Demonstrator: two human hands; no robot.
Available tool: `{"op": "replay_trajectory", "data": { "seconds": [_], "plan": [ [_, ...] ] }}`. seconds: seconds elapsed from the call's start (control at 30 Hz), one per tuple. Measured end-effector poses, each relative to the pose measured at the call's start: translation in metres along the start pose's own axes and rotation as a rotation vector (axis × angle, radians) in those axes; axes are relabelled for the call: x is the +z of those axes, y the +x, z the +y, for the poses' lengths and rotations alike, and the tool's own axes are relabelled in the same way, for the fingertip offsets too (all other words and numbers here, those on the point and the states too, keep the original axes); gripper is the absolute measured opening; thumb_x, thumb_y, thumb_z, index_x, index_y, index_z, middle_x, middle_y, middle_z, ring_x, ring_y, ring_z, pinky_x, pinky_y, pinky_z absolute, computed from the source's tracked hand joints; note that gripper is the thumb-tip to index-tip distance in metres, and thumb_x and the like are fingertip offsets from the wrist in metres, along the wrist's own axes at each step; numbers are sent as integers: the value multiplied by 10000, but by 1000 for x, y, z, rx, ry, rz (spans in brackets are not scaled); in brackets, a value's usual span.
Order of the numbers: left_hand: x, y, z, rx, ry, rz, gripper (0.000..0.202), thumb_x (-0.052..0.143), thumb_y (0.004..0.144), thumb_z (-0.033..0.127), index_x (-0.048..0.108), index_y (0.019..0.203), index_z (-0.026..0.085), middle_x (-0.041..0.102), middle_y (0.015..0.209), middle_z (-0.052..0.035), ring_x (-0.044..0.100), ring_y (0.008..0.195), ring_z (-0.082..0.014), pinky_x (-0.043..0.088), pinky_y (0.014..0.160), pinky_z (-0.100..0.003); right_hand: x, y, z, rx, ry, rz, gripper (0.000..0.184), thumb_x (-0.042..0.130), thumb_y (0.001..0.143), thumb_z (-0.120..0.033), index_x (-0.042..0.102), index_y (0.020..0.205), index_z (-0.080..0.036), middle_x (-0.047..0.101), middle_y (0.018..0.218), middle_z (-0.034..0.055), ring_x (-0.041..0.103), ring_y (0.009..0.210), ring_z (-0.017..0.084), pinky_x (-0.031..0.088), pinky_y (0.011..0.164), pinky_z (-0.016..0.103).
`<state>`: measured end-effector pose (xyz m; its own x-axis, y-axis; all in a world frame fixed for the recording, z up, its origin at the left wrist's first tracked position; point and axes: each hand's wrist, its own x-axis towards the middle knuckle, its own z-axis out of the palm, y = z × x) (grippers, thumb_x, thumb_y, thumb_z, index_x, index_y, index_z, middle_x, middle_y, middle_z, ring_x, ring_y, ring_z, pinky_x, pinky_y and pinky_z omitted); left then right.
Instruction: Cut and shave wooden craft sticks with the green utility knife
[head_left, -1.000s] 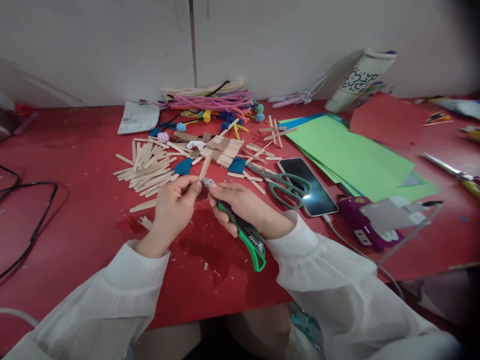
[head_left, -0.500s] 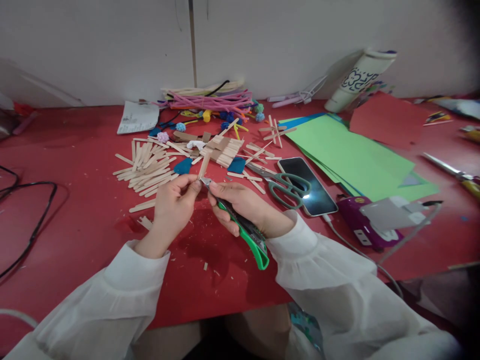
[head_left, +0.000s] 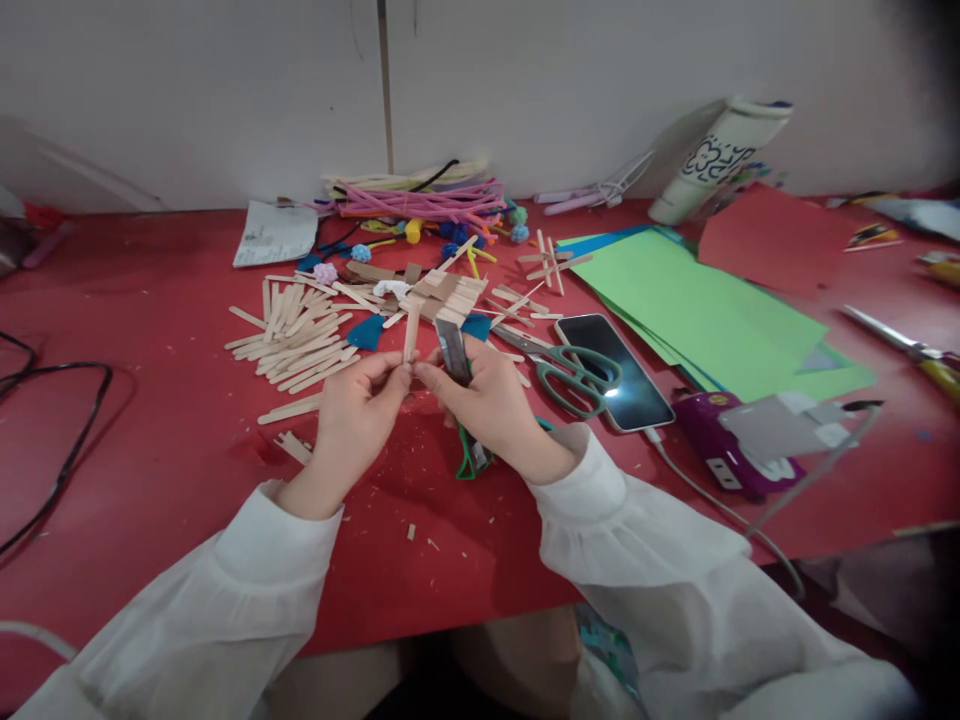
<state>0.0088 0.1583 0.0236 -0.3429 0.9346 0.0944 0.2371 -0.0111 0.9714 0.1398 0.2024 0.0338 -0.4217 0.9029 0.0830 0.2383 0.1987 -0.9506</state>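
Between the thumb and finger of my left hand (head_left: 358, 415) is the lower end of a wooden craft stick (head_left: 412, 331), which points away from me. My right hand (head_left: 491, 410) is wrapped round a green and black utility knife (head_left: 466, 455), its blade end pointing away. The right thumb and fingertip meet the left fingertips at the stick's lower end. What lies pinched there is too small to make out. Just beyond the hands, a piece of craft sticks joined side by side (head_left: 450, 296) lies near a loose pile of craft sticks (head_left: 300, 335).
Green-handled scissors (head_left: 577, 385) rest partly on a phone (head_left: 634, 385). Green paper (head_left: 720, 310), a purple power adapter (head_left: 709, 430) and a leaning tumbler (head_left: 720, 160) are to the right. Pipe cleaners (head_left: 420, 203) lie by the wall. A black cable (head_left: 82, 440) runs at left.
The knife's blade has swung away from the stick to point forward, with its handle end turned left. My right thumb and fingertip have moved onto the stick's lower end beside my left fingers.
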Motion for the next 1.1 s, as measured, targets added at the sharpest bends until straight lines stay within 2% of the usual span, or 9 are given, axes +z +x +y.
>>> {"op": "replay_trajectory", "data": {
  "seconds": [0.17, 0.33, 0.43, 0.6, 1.1],
  "plan": [
    [0, -2, -3, 62, 67, -66, 245, 547, 792, 308, 700, 910, 158, 706, 775, -21, 640, 722, -146, 515, 709, -254, 0, 1, 0, -26, -48, 45, 202, 609, 759, -369, 511, 798, -196, 559, 632, -18, 522, 512, 113, 389, 449, 225],
    [1, -5, -4, 141, 168, -94, 255, 505, 817, 248, 692, 981, 192, 720, 898, -17, 649, 823, -161, 504, 763, -251, -1, 1, 0, 0, -49, 38, 167, 601, 762, -341, 534, 797, -193, 550, 604, -18, 529, 512, 122, 392, 446, 227],
    [2, -7, -3, 168, 228, -91, 266, 502, 824, 252, 684, 1007, 189, 720, 885, -16, 645, 795, -163, 503, 736, -250, -1, 1, -3, 5, -26, 46, 139, 591, 772, -319, 538, 792, -191, 536, 562, -36, 522, 463, 108, 384, 418, 216],
    [2, -8, -3, 177, 239, -87, 269, 508, 827, 260, 680, 1020, 185, 712, 835, -8, 636, 759, -149, 491, 710, -234, -2, 1, -7, 68, 92, -20, 121, 562, 793, -297, 518, 762, -189, 495, 479, -79, 479, 343, 73, 349, 348, 188],
    [3, -6, -1, 167, 147, -125, 221, 493, 815, 237, 698, 870, 175, 698, 749, -9, 612, 634, -113, 496, 637, -210, -5, 4, -3, 103, 176, -100, 139, 537, 801, -232, 457, 697, -186, 492, 466, -94, 490, 323, 47, 359, 320, 140]
  ]
}}
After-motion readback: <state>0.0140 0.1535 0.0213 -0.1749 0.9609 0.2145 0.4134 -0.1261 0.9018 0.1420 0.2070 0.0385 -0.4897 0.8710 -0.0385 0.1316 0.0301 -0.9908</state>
